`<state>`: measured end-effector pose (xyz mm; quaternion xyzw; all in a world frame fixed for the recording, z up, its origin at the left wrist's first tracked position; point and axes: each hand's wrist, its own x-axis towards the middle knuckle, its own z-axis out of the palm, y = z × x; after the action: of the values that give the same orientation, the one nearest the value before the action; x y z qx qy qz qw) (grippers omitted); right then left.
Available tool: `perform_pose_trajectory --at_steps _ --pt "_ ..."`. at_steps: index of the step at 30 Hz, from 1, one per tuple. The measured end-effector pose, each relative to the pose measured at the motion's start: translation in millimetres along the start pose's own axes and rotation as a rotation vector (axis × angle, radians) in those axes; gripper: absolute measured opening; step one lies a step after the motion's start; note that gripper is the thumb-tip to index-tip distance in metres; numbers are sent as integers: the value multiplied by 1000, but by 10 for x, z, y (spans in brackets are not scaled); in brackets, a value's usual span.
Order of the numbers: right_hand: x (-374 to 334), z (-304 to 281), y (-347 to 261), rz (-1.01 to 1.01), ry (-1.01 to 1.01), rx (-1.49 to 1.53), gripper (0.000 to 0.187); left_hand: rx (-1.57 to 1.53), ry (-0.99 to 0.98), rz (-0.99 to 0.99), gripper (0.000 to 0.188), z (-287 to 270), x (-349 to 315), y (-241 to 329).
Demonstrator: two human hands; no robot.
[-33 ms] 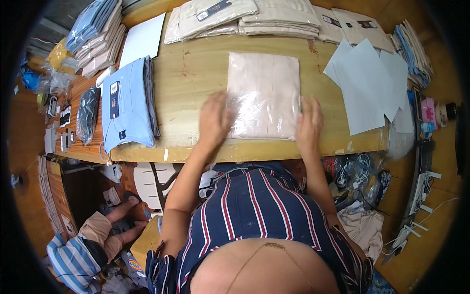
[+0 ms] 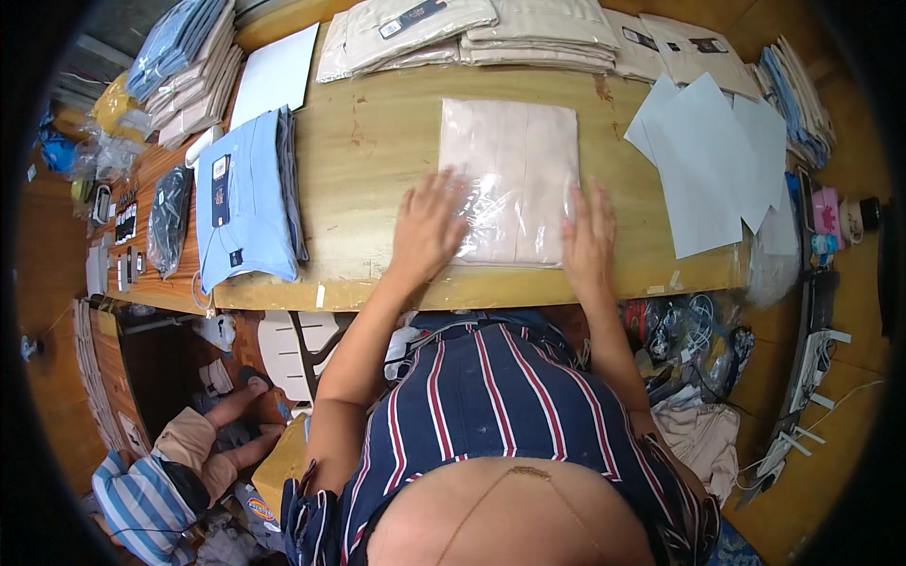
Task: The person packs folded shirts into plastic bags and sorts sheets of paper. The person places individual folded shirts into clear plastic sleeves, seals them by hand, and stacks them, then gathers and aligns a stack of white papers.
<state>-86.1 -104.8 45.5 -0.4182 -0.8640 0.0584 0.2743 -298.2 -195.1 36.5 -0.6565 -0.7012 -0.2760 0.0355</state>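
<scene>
A folded beige garment in a clear plastic bag (image 2: 514, 179) lies flat on the table before me. My left hand (image 2: 429, 222) rests over its left edge, fingers stretched and a little spread. Along the opposite edge lies my right hand (image 2: 589, 231), its fingers also extended and touching the bag's side. Neither hand grips the package. To the left is a stack of folded blue garments (image 2: 247, 203) with a dark tag on top.
Bagged beige garments (image 2: 538, 36) line the table's far side. White sheets (image 2: 703, 179) overlap at right; another white sheet (image 2: 274, 75) lies at far left. A dark bagged item (image 2: 170, 222) sits left of the blue stack. A person in a striped shirt (image 2: 146, 505) is at lower left.
My left hand has moved right and slightly up onto the bag's left edge, its fingers spreading. My right hand has shifted slightly inward over the right edge. The package has barely moved.
</scene>
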Motion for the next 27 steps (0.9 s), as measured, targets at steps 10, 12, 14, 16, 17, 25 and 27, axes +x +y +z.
perform_pose_trajectory --at_steps 10,12,14,16,17,25,27 --pt "-510 -212 115 354 -345 455 71 -122 -220 -415 55 -187 -494 193" --pt "-561 -119 65 334 -265 382 71 -194 -130 -322 54 -35 -567 172" --pt "-529 -28 24 376 -121 372 63 -263 16 -288 50 10 -528 133" --pt "-490 60 171 409 -106 378 55 -348 89 -315 37 -26 -467 101" --pt "-451 76 237 425 -107 381 51 -292 154 -263 34 -94 -395 100" --pt "502 -986 -16 189 453 635 13 -437 710 -77 4 -713 382 282" --pt "657 -903 -23 282 434 739 13 -308 698 -143 8 -709 561 299"
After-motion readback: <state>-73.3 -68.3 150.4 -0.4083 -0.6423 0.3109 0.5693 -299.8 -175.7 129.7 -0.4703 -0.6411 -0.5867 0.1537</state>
